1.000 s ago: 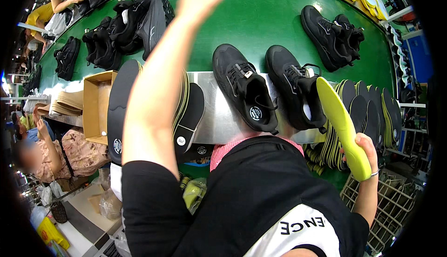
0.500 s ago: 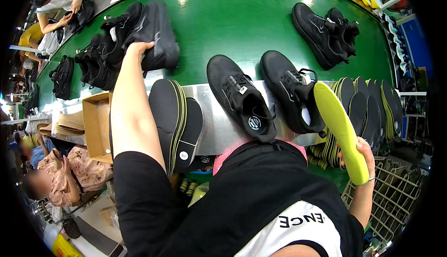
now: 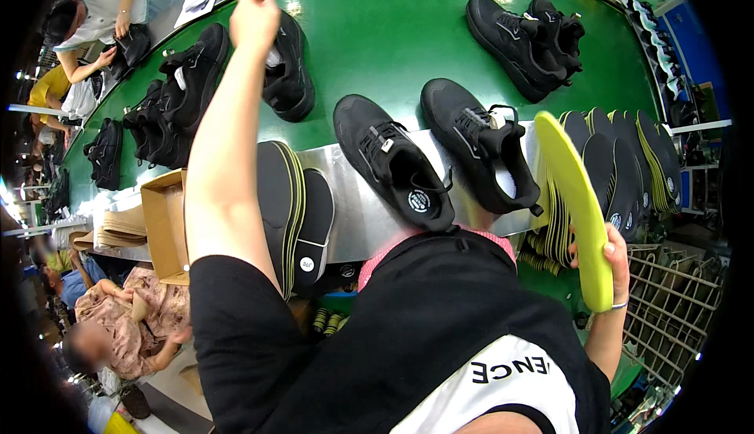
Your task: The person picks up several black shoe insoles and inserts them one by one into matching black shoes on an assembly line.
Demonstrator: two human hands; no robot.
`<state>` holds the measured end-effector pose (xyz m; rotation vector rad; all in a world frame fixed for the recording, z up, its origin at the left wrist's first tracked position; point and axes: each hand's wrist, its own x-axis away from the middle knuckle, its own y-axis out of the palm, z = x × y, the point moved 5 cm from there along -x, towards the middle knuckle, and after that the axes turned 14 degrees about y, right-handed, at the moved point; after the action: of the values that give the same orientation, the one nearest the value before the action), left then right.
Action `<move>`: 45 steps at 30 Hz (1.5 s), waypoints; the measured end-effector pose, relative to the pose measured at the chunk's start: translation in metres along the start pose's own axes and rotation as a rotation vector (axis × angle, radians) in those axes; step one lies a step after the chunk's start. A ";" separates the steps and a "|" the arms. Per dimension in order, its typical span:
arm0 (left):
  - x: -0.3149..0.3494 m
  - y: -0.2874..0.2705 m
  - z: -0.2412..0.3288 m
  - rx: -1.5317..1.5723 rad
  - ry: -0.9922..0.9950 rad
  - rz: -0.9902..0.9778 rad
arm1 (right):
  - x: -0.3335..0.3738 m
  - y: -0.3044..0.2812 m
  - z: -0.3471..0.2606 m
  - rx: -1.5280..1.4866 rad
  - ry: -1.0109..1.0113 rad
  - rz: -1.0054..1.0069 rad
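At the right of the frame, the right hand [image 3: 616, 261] is clasped round the lower end of a lime insole [image 3: 580, 206], whose long axis runs upward, leaning left. Just left of that, the right shoe [image 3: 477, 142] points its toe to the upper left, heel nearest the insole; the right hand is the nearer. The left shoe [image 3: 377, 147] sits beside it. Farther, at upper left, the left hand [image 3: 255, 21] is beside a third shoe [image 3: 294, 80]; whether its fingers grip, I cannot tell.
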<state>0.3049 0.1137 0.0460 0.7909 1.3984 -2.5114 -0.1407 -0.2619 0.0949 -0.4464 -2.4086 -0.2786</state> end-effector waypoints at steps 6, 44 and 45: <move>0.138 0.019 0.242 1.424 0.059 -0.928 | -0.027 0.031 -0.005 0.127 -0.141 0.025; 0.214 0.141 0.243 1.114 -0.096 -0.687 | -0.149 0.079 0.015 1.737 -0.290 0.232; 0.214 0.141 0.242 1.109 -0.095 -0.671 | -0.147 0.079 0.015 1.766 -0.300 0.242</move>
<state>0.0876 -0.1405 -0.0677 0.2742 0.0705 -3.7708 -0.0127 -0.2204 -0.0046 0.1056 -1.8658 1.9251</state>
